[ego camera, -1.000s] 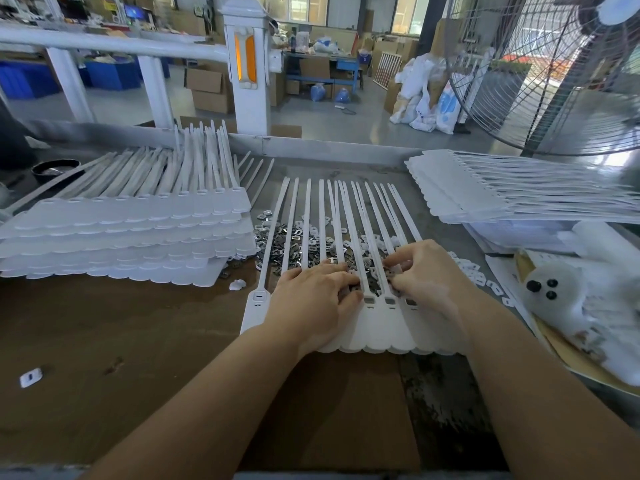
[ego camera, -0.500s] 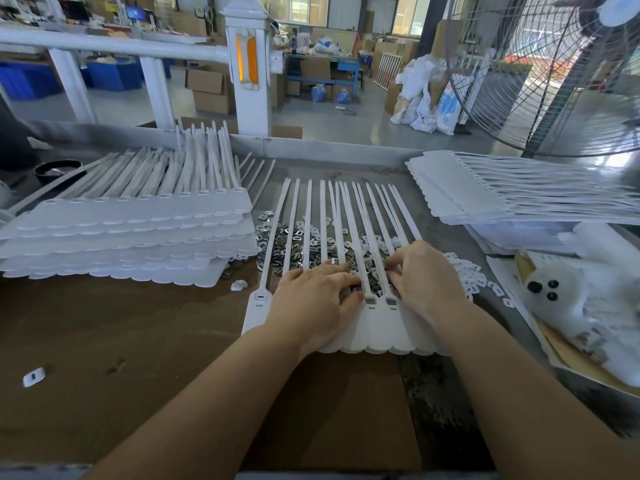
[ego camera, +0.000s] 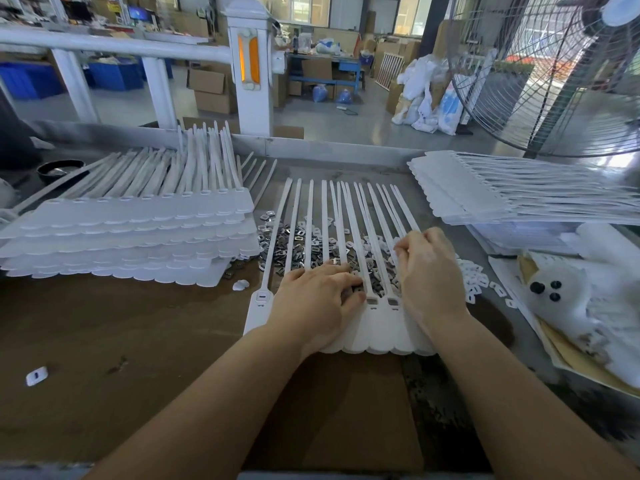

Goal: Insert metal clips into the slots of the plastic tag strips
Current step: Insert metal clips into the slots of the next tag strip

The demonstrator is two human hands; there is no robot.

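A white sheet of joined tag strips [ego camera: 381,329] lies in front of me, with its thin tails [ego camera: 346,209] pointing away. Two open slots [ego camera: 372,301] show in the heads between my hands. Under the tails lies a pile of small metal clips [ego camera: 298,239]. My left hand [ego camera: 317,301] lies palm down on the strip heads, its fingertips pressing beside the slots. My right hand [ego camera: 431,271] is over the right-hand tails. Its fingers curl down toward the clips, and the fingertips are hidden, so I cannot tell whether they hold one.
A tall stack of tag sheets [ego camera: 124,237] stands to the left and another stack [ego camera: 485,199] at the right rear. Small white plastic pieces [ego camera: 476,278] lie right of my hand, with one stray piece [ego camera: 36,375] at front left. A large fan [ego camera: 554,81] stands behind right.
My right hand has moved from the slots away along the tails toward the clip pile. My left hand has stayed on the strip heads.
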